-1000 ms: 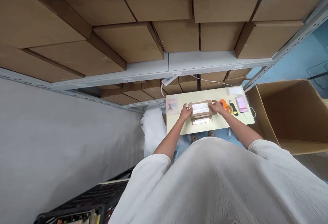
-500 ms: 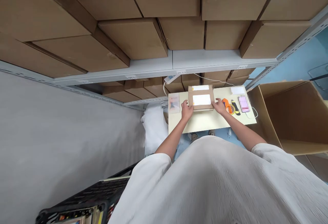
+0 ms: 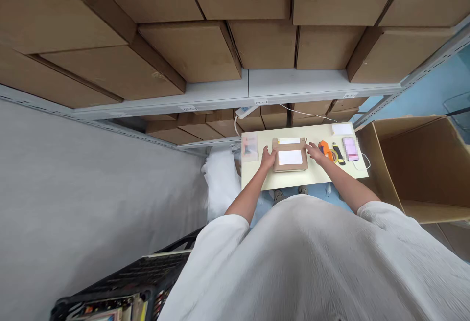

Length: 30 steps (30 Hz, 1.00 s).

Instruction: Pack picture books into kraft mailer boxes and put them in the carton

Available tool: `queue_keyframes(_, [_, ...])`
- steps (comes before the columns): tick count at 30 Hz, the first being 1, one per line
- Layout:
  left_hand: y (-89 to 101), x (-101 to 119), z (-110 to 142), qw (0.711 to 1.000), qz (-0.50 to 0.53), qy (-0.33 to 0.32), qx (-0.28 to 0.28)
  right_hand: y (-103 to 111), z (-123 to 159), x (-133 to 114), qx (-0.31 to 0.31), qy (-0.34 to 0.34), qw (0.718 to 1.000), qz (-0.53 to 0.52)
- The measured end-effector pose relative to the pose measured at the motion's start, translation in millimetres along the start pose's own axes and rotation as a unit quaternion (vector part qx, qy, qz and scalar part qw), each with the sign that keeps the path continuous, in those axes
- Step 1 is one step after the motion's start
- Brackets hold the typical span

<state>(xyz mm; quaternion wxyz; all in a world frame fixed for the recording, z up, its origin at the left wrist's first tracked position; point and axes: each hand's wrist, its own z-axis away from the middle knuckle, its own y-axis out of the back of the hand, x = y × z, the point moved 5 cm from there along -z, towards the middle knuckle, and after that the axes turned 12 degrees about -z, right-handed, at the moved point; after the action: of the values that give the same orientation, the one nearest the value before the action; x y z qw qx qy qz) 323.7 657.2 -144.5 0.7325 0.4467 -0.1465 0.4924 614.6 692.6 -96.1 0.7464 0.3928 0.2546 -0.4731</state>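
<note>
A small brown cardboard box (image 3: 290, 168) lies closed on the pale tabletop, with white labels on its upper face. Beside its left edge is my left hand (image 3: 269, 158), its thumb against the cardboard and its other fingers spread apart. At the right edge, near the far corner, my right hand (image 3: 314, 151) has its fingers stretched toward the box. A thin dark sliver shows by those fingertips; I cannot make out what it is. Just right of my right hand lie an orange tape dispenser (image 3: 323, 147) with a yellowish roll and a black-and-yellow cutter (image 3: 338, 153).
On the table (image 3: 262, 180) are a phone (image 3: 350, 149), a white paper stack (image 3: 341, 129) and a clear plastic packet (image 3: 250, 147). A large open carton (image 3: 422, 164) stands to the right. Boxes fill the shelf (image 3: 209, 103) ahead; a black crate (image 3: 147, 277) sits lower left.
The cardboard box has come toward me and its raised flaps now lie down. Both hands have shifted slightly along its sides, with the fingers of the right hand nearer the far corner.
</note>
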Motion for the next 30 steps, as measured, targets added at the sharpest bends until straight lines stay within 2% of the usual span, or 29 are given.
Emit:
queue_keyframes(3, [3.5,8,3,1.0,-0.012,0.009,-0.018,-6,3,-2,-0.039,-0.058,0.992,-0.102])
queue_keyframes(9, [26.5,28,10,0.997,0.03,-0.045,0.047,8,2,-22,0.017,0.0,0.985,-0.173])
queue_keyframes(12, [31.8,28,14,0.997,0.025,-0.052,0.052,14,5,-24,0.034,0.0,0.98,-0.195])
queue_keyframes(17, [24.5,16,25,0.997,0.016,-0.053,0.045,10,22,-16,0.033,-0.02,0.988,-0.148])
queue_keyframes(22, [11.6,3,30,0.999,-0.027,-0.044,0.014,2,24,-1,0.014,-0.008,0.998,-0.064])
queue_keyframes(24, [11.6,1,32,0.998,-0.05,-0.043,0.015,3,24,3,0.019,0.015,0.999,-0.024])
queue_keyframes(26, [17.3,5,36,0.994,-0.074,-0.073,0.046,8,27,-1,0.053,0.064,0.996,0.016])
queue_keyframes(28, [25.7,19,44,0.978,-0.112,-0.149,0.093,12,33,-13,0.098,0.138,0.983,0.066])
queue_keyframes(30, [29.0,38,53,0.949,-0.161,-0.248,0.104,10,39,-30,0.097,0.217,0.962,0.131])
